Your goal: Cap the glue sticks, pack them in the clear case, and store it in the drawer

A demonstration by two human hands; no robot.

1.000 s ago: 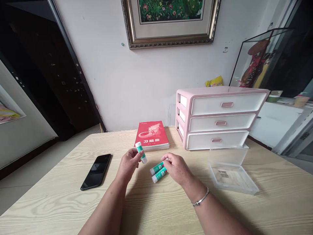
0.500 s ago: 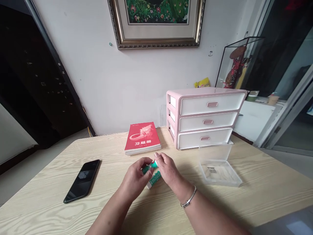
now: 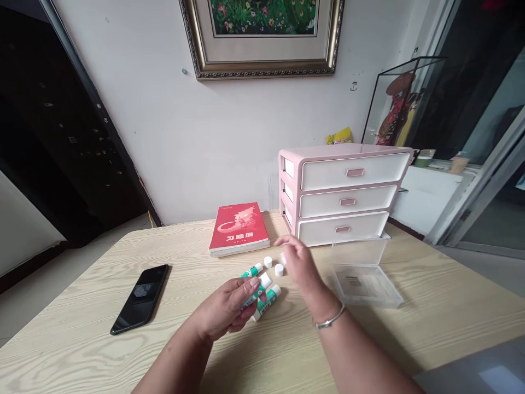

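My left hand (image 3: 233, 303) is closed around a green-and-white glue stick (image 3: 256, 291), its white end pointing up and right. A second glue stick (image 3: 251, 270) lies just behind that hand, partly covered by it. Another glue stick (image 3: 268, 301) rests on the table to the right of my left fingers. Two small white caps, a left cap (image 3: 268, 262) and a right cap (image 3: 279, 270), sit on the tabletop between my hands. My right hand (image 3: 298, 265) is raised beside the caps, slightly blurred, with its index finger and thumb apart and nothing visible in it.
A red book (image 3: 240, 227) lies near the wall. To its right stands a pink-and-white drawer unit (image 3: 346, 180). A clear plastic box (image 3: 369, 284) with its lid up sits in front of the drawers. At the left lies a black phone (image 3: 140, 298).
My right hand has left the glue stick and moved up and right, its fingers opening. My left hand keeps hold of the stick. The caps and other sticks are now exposed.
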